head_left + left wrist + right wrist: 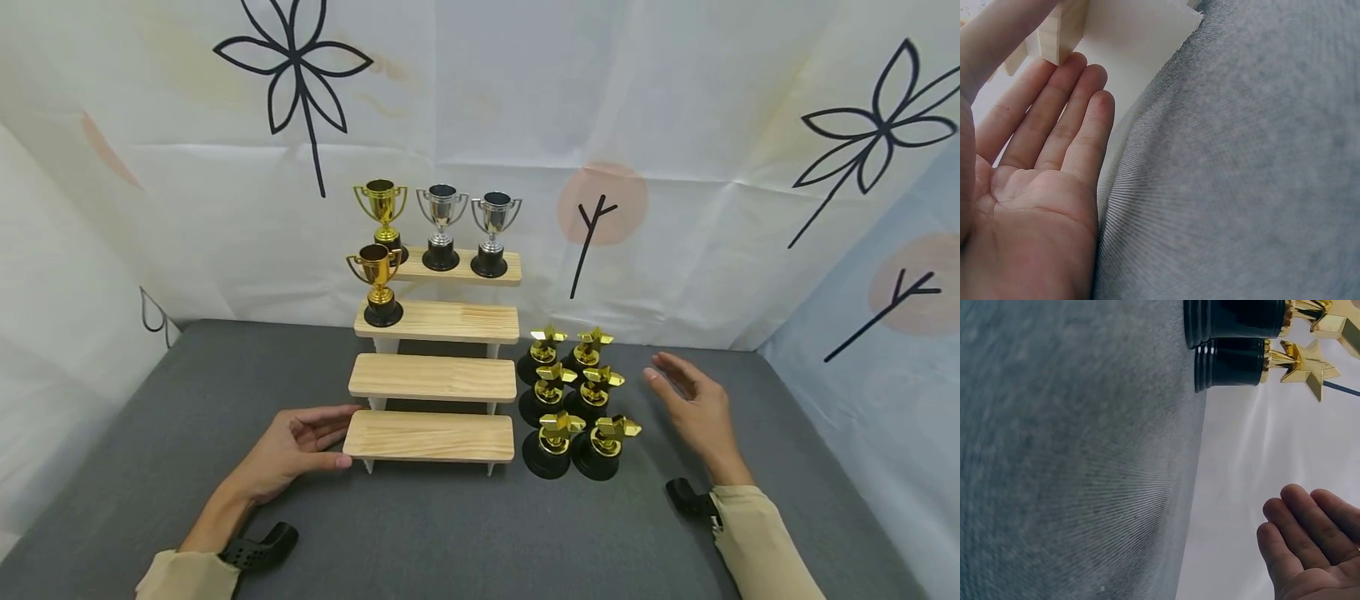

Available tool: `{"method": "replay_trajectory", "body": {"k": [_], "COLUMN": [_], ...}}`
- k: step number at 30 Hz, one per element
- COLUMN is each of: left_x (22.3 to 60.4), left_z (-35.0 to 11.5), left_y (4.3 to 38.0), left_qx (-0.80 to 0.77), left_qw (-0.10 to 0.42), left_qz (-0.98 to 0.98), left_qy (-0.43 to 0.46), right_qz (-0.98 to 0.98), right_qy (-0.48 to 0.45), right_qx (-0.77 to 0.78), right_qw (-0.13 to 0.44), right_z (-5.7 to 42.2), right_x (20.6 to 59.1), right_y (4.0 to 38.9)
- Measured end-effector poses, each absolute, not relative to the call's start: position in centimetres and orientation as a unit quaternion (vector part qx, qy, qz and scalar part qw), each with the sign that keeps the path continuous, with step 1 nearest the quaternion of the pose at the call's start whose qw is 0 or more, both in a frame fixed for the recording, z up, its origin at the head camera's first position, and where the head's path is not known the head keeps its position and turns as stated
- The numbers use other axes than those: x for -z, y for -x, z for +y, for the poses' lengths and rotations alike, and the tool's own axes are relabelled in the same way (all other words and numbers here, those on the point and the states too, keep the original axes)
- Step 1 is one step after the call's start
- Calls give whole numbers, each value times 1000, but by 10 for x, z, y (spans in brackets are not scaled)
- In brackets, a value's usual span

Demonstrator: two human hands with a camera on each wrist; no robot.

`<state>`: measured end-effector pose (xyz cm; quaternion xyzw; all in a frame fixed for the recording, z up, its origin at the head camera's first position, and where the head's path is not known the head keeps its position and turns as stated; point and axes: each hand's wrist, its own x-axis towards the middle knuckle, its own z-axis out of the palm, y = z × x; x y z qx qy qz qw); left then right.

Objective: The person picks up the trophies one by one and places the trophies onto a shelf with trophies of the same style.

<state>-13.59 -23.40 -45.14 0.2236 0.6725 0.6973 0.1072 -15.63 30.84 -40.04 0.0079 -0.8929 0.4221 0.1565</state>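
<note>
A stepped wooden display stand stands mid-table, its two lower boards bare. My left hand is at the left end of the lowest board, thumb by its front corner. In the left wrist view its fingers are nearly straight beside the wood; firm contact is hard to tell. A gold cup trophy and two silver cup trophies, one centred and one right, stand on the top board. An orange-gold cup trophy is one board lower. My right hand holds nothing, right of several gold star trophies.
The star trophies have black bases and stand close together in two columns at the stand's right side. A grey cloth covers the table. White printed fabric hangs behind, close to the top board. A dark loop of cord hangs at the back left.
</note>
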Motion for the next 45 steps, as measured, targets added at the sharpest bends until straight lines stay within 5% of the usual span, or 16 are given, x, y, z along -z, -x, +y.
{"method": "replay_trajectory", "body": {"k": [15, 28, 45], "left_x": [450, 453, 451], "left_z": [-237, -236, -235], "left_y": [133, 134, 135], "left_qx": [-695, -695, -685], "left_qw": [108, 108, 106], "left_qz": [678, 675, 688], "left_qy": [-211, -223, -213], "right_qz": [-788, -702, -705], "right_qy": [-105, -215, -246], "right_qx": [-603, -678, -666], "right_qw": [59, 40, -2], "right_z": [316, 318, 309], "right_x": [382, 370, 385], "right_y": [148, 143, 123]}}
